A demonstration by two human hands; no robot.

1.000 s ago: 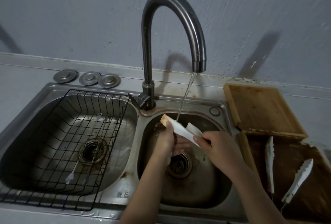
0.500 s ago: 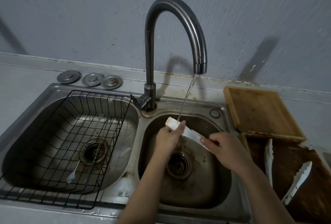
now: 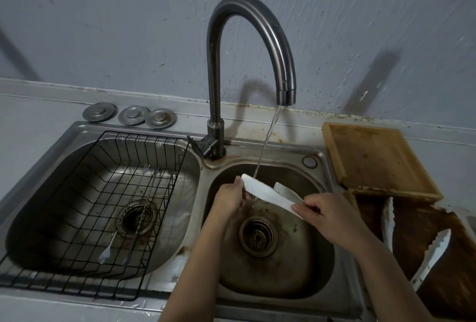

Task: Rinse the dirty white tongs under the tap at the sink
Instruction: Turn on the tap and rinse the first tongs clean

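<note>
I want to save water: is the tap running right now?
On. A thin stream falls from the tap onto the white tongs, held over the right basin by the left hand and right hand.

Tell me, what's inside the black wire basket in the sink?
Inside the black wire basket, in the left sink bowl, lie two long thin metal utensils. Through the wires you can see the drain. The utensils cover part of the drain, and I can't tell what kind they are.

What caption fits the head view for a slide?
Both hands, left hand and right hand, hold white tongs under the running tap over the right sink basin.
</note>
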